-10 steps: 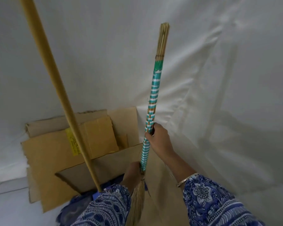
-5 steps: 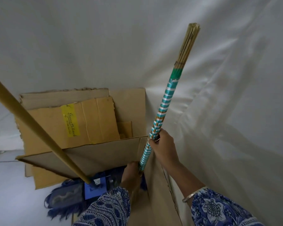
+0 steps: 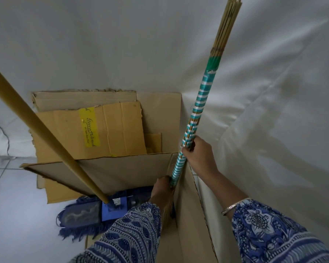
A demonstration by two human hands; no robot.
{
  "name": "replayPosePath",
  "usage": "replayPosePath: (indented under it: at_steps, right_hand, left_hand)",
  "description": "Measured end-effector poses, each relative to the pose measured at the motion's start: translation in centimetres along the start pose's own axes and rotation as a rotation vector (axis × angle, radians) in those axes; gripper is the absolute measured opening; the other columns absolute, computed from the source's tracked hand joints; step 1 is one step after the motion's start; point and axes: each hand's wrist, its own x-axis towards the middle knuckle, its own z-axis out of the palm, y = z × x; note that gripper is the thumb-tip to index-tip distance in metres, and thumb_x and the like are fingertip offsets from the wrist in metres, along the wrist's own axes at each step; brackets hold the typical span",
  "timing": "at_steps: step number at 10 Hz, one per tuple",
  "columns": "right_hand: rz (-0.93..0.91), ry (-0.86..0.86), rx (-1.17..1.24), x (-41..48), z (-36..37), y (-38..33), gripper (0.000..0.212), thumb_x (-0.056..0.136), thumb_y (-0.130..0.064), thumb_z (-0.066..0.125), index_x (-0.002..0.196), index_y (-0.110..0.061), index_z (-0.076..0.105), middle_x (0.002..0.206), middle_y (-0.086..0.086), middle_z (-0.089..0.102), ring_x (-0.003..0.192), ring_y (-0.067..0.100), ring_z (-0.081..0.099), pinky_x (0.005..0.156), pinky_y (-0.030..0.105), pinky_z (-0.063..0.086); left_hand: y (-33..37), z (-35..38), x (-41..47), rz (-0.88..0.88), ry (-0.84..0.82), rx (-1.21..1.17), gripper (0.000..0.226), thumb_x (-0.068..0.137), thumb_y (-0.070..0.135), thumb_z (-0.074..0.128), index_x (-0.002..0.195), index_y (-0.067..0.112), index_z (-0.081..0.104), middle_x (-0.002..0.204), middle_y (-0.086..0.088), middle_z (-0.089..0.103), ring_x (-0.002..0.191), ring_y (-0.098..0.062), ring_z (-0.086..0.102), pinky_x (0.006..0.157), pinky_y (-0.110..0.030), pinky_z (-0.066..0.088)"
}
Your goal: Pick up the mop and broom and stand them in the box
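Note:
The broom (image 3: 201,103) has a handle wrapped in teal and white bands and stands nearly upright at the right side of the open cardboard box (image 3: 110,171). My right hand (image 3: 198,154) grips the handle midway. My left hand (image 3: 162,190) holds it lower, where the bristles start, inside the box's right corner. The mop's blue fringed head (image 3: 84,217) lies low at the box's left side, partly hidden by the front flap. Its long tan pole (image 3: 40,128) leans up to the left, free of both hands.
Flattened cardboard sheets (image 3: 95,130) with a yellow label lean against the white cloth backdrop (image 3: 273,111) behind the box. Pale floor tiles (image 3: 11,205) show at the left. The cloth hangs close along the box's right side.
The view has tipped downward, showing more of the box and mop head. The broom has tilted to the right and sunk lower into the box's right corner. Both hands kept their grip.

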Motion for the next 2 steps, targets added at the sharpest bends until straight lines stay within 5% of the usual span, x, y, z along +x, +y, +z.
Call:
replayPosePath:
  at_steps: [2]
  right_hand:
    - [0.055,0.079,-0.006,-1.9,-1.0,-2.0,0.059,0.082,-0.028,0.066,0.13,-0.007,0.039,0.13,0.013,0.048,0.119,0.027,0.05,0.085,0.03,0.041]
  left_hand:
    - [0.6,-2.8,-2.6,-0.042,0.013,0.025,0.057,0.086,0.02,0.058,0.135,0.005,0.032,0.14,-0.016,0.038,0.126,-0.035,0.043,0.1,-0.046,0.044]
